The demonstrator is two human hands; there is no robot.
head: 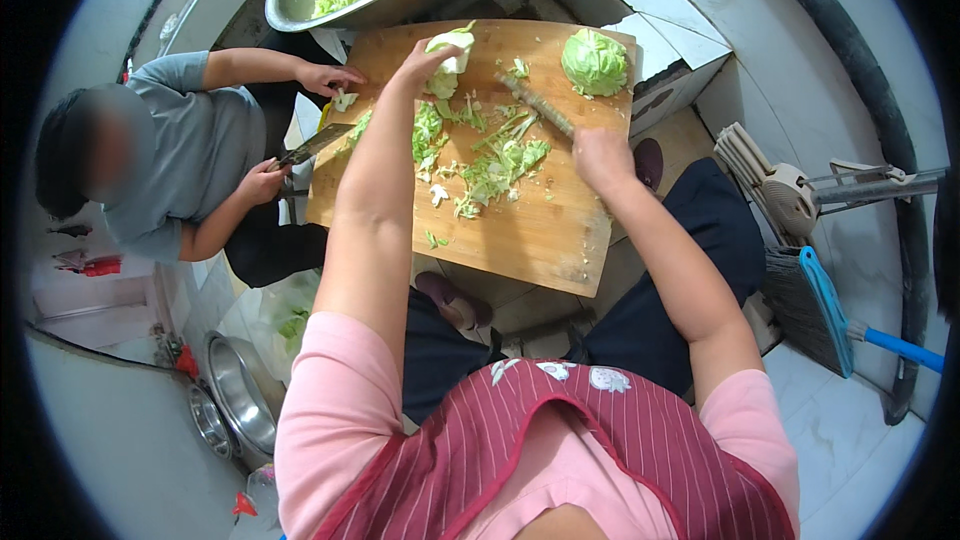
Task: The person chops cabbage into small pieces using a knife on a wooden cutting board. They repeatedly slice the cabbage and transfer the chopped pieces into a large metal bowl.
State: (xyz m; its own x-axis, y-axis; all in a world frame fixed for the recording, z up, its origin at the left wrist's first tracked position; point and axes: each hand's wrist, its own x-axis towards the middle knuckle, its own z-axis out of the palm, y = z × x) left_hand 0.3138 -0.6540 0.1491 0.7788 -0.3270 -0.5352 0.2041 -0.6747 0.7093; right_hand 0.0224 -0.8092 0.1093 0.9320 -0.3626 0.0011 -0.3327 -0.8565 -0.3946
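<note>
My left hand grips a cut piece of cabbage near the far edge of the wooden cutting board. In my right hand is the handle of a knife, its blade seen nearly edge-on and reaching over the board towards the upper left. Shredded cabbage lies scattered between and below my hands. A round cabbage head rests at the board's far right corner. Small cabbage scraps lie near the knife's tip.
At the board's left, a co-worker holds a cleaver and touches a cabbage piece. A metal tub of shredded cabbage stands beyond. Metal bowls are lower left; a broom and a mop are at right.
</note>
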